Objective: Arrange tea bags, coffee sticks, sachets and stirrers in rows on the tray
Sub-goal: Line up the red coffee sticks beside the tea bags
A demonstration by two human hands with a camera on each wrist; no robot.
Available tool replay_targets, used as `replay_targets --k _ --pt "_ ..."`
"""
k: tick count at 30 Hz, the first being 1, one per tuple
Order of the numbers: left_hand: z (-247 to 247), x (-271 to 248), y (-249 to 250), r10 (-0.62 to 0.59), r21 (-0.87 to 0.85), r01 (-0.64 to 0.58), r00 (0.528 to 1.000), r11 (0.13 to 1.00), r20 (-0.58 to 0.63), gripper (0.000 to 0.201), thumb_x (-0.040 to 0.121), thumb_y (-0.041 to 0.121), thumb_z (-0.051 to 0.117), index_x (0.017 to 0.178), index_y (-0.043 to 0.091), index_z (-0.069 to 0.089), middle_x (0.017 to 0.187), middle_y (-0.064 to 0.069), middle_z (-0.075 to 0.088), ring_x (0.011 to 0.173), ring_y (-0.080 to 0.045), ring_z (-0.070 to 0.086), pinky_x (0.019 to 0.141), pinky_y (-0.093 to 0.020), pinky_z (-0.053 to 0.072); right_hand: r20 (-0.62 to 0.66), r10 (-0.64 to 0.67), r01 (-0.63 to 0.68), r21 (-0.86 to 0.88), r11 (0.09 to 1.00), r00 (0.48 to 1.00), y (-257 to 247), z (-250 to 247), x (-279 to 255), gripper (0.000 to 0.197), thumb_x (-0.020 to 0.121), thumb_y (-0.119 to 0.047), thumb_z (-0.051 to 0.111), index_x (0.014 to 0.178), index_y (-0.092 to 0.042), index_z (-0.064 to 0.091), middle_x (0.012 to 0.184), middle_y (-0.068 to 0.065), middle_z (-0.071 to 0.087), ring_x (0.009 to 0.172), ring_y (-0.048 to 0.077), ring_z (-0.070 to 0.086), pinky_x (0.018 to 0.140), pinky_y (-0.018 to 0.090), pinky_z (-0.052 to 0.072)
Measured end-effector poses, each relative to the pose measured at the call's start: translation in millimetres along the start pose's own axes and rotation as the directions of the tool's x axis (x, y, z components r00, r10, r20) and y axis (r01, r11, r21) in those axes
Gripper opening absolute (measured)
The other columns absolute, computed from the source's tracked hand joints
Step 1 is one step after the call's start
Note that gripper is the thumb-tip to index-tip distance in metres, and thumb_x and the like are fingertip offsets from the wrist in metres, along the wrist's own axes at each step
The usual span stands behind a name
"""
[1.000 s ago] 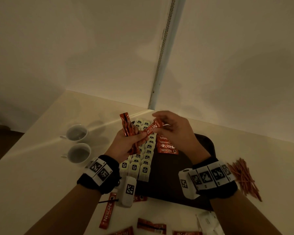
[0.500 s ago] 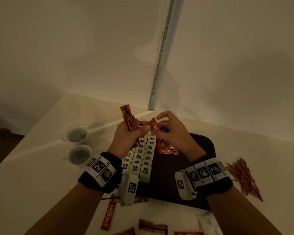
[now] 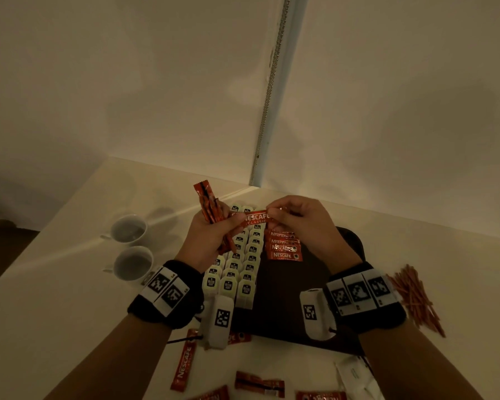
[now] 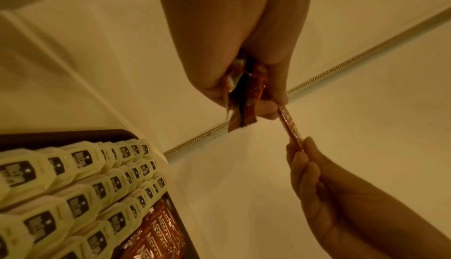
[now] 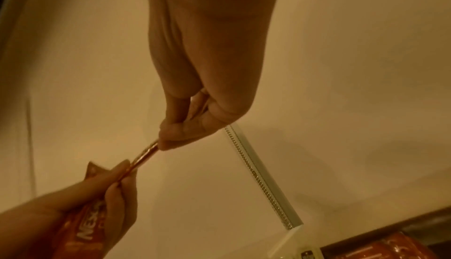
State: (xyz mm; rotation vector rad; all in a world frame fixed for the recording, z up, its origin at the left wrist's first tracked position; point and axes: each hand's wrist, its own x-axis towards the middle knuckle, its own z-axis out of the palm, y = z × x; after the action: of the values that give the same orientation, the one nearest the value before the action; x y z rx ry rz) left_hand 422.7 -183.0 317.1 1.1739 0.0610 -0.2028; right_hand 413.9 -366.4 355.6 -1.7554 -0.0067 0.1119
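Above the dark tray [image 3: 283,310] my left hand [image 3: 211,238] grips a bunch of red coffee sticks [image 3: 207,202], their ends fanning out in the left wrist view [image 4: 244,108]. One red coffee stick [image 3: 256,219] lies level between both hands. My right hand [image 3: 300,220] pinches its right end, and the left thumb and finger pinch its other end [image 4: 288,122]. On the tray lie three rows of pale tea bags [image 3: 243,269] and a short row of coffee sticks [image 3: 285,246] beside them.
Two white cups [image 3: 129,228] stand left of the tray. A heap of reddish stirrers [image 3: 413,295] lies to its right. Loose coffee sticks [image 3: 185,362] and white sachets [image 3: 355,376] lie on the table near me. A wall corner with a metal strip [image 3: 272,90] rises behind.
The single stick has turned from slanted to level between my hands and now shows its label. My hands closed together, then drew apart along it.
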Motion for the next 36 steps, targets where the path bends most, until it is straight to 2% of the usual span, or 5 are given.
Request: replay_targets --k 6,12,20,31,36 --pt "-1 -1 -1 -0.037 -0.028 0.034 0.996 0.999 -0.081 0.025 0.087 0.001 0.061 0.072 0.016 0.048 0.062 0.004 0.064 0.057 -0.008 0.062 0.04 -0.021 0.045 0.046 0.067 -0.069 0.059 0.996 0.997 6 -9 -6 0.017 0.089 -0.001 0.056 0.097 -0.011 0.068 0.091 0.001 0.07 0.082 0.012 0.07 0.07 0.019 0.055" --pt "-6 2 -1 -0.026 0.032 0.032 0.986 0.999 -0.164 0.016 0.089 0.016 0.062 0.076 0.012 0.054 0.063 0.001 0.063 0.057 -0.011 0.064 0.052 -0.023 0.054 -0.038 0.071 -0.076 -0.156 0.985 0.997 32 -35 1 0.013 0.087 -0.011 0.062 0.094 -0.019 0.068 0.1 0.002 0.069 0.09 0.016 0.067 0.076 0.031 0.056" --pt "-34 -4 -14 -0.162 0.084 0.188 0.955 0.979 -0.25 0.023 0.088 0.025 0.064 0.071 0.018 0.051 0.048 0.005 0.048 0.039 -0.011 0.046 0.04 -0.023 0.041 -0.199 0.269 -0.328 -0.393 0.859 0.942 136 -53 0 0.016 0.087 -0.008 0.06 0.093 -0.022 0.062 0.105 -0.005 0.064 0.092 0.003 0.058 0.072 0.013 0.042" --pt "-44 -4 -21 -0.161 0.111 0.201 0.943 0.973 -0.29 0.027 0.088 0.024 0.065 0.067 0.019 0.048 0.049 0.005 0.044 0.039 -0.012 0.044 0.041 -0.024 0.038 -0.334 0.363 -0.471 -0.343 0.813 0.87 174 -44 4 0.013 0.087 -0.008 0.061 0.092 -0.019 0.062 0.101 -0.007 0.058 0.096 0.006 0.052 0.09 0.024 0.041" --pt "-43 -3 -20 -0.17 0.122 0.213 0.941 0.969 -0.291 0.026 0.089 0.024 0.064 0.069 0.018 0.049 0.048 0.004 0.044 0.039 -0.012 0.044 0.042 -0.023 0.039 -0.381 0.368 -0.498 -0.341 0.797 0.849 175 -39 10 0.015 0.087 -0.008 0.061 0.1 -0.015 0.062 0.104 -0.003 0.06 0.093 0.004 0.051 0.086 0.019 0.039"
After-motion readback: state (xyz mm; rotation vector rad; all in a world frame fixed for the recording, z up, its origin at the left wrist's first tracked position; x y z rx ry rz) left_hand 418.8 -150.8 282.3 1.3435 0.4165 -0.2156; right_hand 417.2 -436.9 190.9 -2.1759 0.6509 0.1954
